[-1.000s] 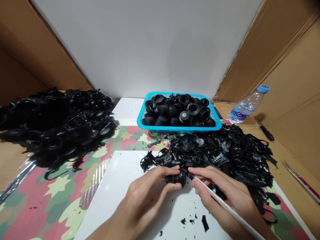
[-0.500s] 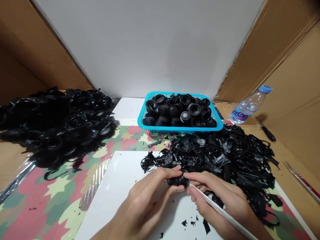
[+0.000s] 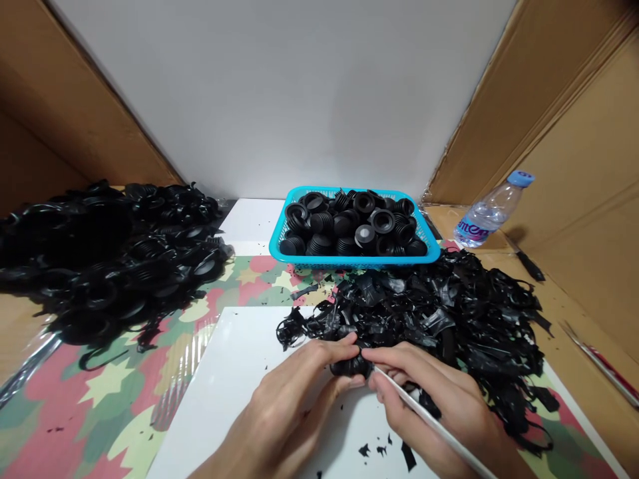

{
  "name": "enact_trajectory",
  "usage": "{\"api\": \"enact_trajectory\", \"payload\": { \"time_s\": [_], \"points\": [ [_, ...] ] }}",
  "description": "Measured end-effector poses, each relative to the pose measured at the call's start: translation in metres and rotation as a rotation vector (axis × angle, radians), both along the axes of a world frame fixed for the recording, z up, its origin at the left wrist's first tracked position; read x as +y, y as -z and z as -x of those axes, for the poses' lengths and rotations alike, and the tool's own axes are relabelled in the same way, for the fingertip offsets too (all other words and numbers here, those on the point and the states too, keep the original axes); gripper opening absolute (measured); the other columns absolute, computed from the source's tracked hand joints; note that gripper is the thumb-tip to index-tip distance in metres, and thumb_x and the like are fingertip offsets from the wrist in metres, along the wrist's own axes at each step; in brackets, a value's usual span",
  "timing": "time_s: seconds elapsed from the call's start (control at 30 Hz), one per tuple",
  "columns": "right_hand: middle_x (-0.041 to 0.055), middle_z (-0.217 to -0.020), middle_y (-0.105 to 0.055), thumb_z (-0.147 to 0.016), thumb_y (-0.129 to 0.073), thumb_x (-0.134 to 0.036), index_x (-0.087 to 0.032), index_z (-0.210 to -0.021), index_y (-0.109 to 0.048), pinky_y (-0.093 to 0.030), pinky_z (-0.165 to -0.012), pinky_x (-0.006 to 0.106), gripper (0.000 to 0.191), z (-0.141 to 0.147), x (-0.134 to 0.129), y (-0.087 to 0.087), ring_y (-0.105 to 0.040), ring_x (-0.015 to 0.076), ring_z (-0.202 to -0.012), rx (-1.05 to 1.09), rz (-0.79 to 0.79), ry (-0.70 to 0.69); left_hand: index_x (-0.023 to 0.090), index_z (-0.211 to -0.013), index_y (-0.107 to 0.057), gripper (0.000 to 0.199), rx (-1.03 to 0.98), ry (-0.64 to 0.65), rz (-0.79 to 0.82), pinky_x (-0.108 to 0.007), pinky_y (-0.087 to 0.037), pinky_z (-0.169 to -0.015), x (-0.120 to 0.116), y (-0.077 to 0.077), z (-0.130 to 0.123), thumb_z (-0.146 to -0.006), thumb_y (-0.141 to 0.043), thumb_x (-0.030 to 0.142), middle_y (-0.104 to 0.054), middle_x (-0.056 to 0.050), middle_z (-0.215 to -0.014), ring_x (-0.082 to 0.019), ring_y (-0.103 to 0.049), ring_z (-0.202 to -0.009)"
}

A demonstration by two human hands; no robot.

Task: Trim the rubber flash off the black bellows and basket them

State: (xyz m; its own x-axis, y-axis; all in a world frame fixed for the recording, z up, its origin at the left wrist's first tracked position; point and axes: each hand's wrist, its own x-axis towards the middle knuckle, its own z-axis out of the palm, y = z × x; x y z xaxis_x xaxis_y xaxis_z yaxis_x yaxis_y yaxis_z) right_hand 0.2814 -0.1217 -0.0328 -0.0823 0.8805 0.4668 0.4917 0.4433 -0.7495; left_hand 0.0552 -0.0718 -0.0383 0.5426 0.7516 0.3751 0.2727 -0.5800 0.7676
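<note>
Between the thumb and fingers of my left hand [image 3: 294, 392] is a black ribbed rubber part [image 3: 348, 365], held just above a white board [image 3: 224, 372]. My right hand [image 3: 439, 399] is closed around a slim white-handled tool [image 3: 424, 416], its near end running toward the bottom edge. The tool's tip meets the right side of the rubber part and is hidden by my fingers. My right index fingertip also touches the part. Beyond my hands lies a heap of black rubber scraps [image 3: 479, 332], with small black bits on the board.
A blue basket [image 3: 354, 259] full of ribbed black parts stands at the back. A large pile of untrimmed black parts [image 3: 114, 259] lies left. On the right are a water bottle [image 3: 492, 211], a dark-handled tool [image 3: 530, 266] and tweezers [image 3: 602, 366]. Cardboard walls [image 3: 574, 146] flank the table.
The whole view has shifted slightly, so things appear a little to the left. Both hands keep nearly the same hold on the rubber part and the tool.
</note>
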Motion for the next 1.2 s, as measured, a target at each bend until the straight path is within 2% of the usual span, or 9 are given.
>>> {"api": "enact_trajectory", "payload": {
  "time_s": [0.13,0.3,0.43,0.53,0.73,0.83,0.93,1.07,1.2],
  "points": [
    [0.0059,-0.1,-0.079,-0.112,-0.051,-0.009,-0.02,-0.129,-0.067,-0.066,-0.085,0.023,0.026,0.007,0.002,-0.003,-0.081,0.0176,-0.09,-0.117,-0.086,0.023,0.031,-0.151,-0.06,0.045,-0.023,0.007,-0.057,-0.028,-0.071,-0.101,0.001,0.005,0.0,-0.111,-0.061,0.01,-0.081,-0.008,-0.134,-0.027,-0.079,-0.13],
    [0.0078,-0.094,-0.08,-0.119,-0.041,-0.015,-0.015,-0.125,-0.067,-0.066,-0.079,0.024,0.027,0.012,0.003,-0.012,-0.082,0.0188,-0.084,-0.331,-0.159,0.088,0.032,-0.147,-0.062,0.047,-0.036,-0.031,-0.018,-0.031,-0.072,-0.102,-0.001,0.005,0.001,-0.108,-0.06,0.005,-0.08,-0.008,-0.138,-0.028,-0.079,-0.132],
    [0.0086,-0.094,-0.081,-0.121,-0.039,-0.019,-0.014,-0.128,-0.068,-0.067,-0.082,0.026,0.03,0.018,0.001,-0.004,-0.084,0.0202,-0.084,-0.442,-0.223,0.17,0.032,-0.145,-0.064,0.045,0.004,-0.077,0.013,-0.03,-0.068,-0.108,-0.002,0.002,0.001,-0.108,-0.064,0.008,-0.08,-0.005,-0.14,-0.026,-0.078,-0.133],
    [0.0091,-0.094,-0.082,-0.12,-0.042,-0.02,-0.014,-0.13,-0.068,-0.068,-0.083,0.029,0.028,0.022,0.001,0.0,-0.084,0.0217,-0.084,-0.469,-0.233,0.215,0.031,-0.145,-0.065,0.042,-0.002,-0.075,0.025,-0.032,-0.069,-0.107,-0.002,0.0,0.0,-0.109,-0.063,0.01,-0.08,-0.007,-0.14,-0.028,-0.078,-0.133],
    [0.0094,-0.099,-0.081,-0.118,-0.046,-0.018,-0.015,-0.129,-0.066,-0.069,-0.081,0.028,0.023,0.014,0.007,-0.011,-0.084,0.0212,-0.087,-0.333,-0.231,0.249,0.034,-0.137,-0.067,0.038,-0.012,-0.055,0.022,-0.024,-0.07,-0.101,-0.004,-0.003,-0.004,-0.106,-0.07,0.012,-0.084,-0.002,-0.128,-0.022,-0.085,-0.114],
    [0.0048,-0.103,-0.082,-0.113,-0.053,-0.016,-0.024,-0.128,-0.067,-0.068,-0.082,0.02,0.022,0.005,0.003,-0.018,-0.084,0.0177,-0.091,-0.153,-0.097,0.13,0.034,-0.139,-0.066,0.04,-0.029,-0.042,0.045,-0.026,-0.071,-0.101,-0.005,-0.004,-0.003,-0.107,-0.068,0.011,-0.083,-0.003,-0.132,-0.024,-0.084,-0.119],
    [0.0002,-0.109,-0.084,-0.107,-0.059,-0.013,-0.03,-0.129,-0.067,-0.067,-0.085,0.015,0.03,0.001,-0.004,-0.021,-0.085,0.0156,-0.095,-0.086,-0.01,0.027,0.033,-0.143,-0.064,0.042,-0.027,-0.024,0.064,-0.029,-0.07,-0.103,-0.005,-0.003,0.0,-0.107,-0.067,0.011,-0.082,-0.005,-0.135,-0.026,-0.082,-0.125],
    [-0.003,-0.107,-0.085,-0.102,-0.065,-0.012,-0.03,-0.132,-0.068,-0.066,-0.087,0.012,0.035,0.0,-0.007,-0.019,-0.085,0.0128,-0.087,-0.095,0.032,0.048,0.034,-0.144,-0.063,0.045,-0.016,-0.048,0.053,-0.028,-0.068,-0.107,-0.005,-0.002,0.001,-0.107,-0.067,0.009,-0.081,-0.004,-0.139,-0.025,-0.08,-0.129],
    [-0.0007,-0.1,-0.085,-0.1,-0.065,-0.011,-0.027,-0.135,-0.069,-0.067,-0.084,0.013,0.038,0.0,-0.006,-0.013,-0.084,0.0131,-0.079,-0.102,0.023,0.057,0.033,-0.145,-0.061,0.048,0.013,-0.041,0.019,-0.027,-0.067,-0.108,-0.006,-0.003,0.001,-0.106,-0.068,0.007,-0.081,-0.004,-0.14,-0.024,-0.081,-0.128]
  ]
}}
